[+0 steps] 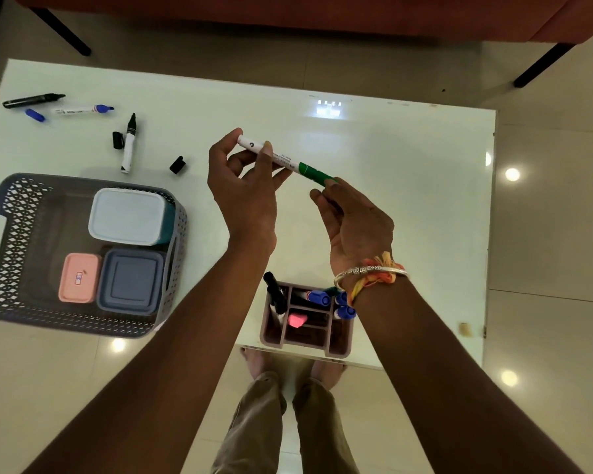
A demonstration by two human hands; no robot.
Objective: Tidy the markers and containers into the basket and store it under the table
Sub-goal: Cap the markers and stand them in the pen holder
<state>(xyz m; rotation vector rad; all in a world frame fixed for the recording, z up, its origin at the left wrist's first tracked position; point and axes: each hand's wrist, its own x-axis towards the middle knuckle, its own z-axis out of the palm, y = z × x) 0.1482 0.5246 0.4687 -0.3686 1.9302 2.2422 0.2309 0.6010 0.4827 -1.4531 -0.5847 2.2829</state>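
Observation:
Above the middle of the white table (391, 165) I hold a white marker with a green cap (285, 160). My left hand (243, 189) grips its white barrel, and my right hand (353, 220) pinches the green cap end. A grey lattice basket (14, 234) sits at the table's left front, holding a white-lidded teal container (127, 215), a grey-blue container (131, 280) and a small pink box (79, 278). A divided pen holder (305, 323) with several markers stands at the front edge below my wrists.
Loose at the far left lie a black marker (33, 100), a blue marker (83, 110), a blue cap (35, 114), an uncapped black-tipped marker (128, 145) and two black caps (118, 139) (177, 164). A red sofa (322, 12) stands beyond the table.

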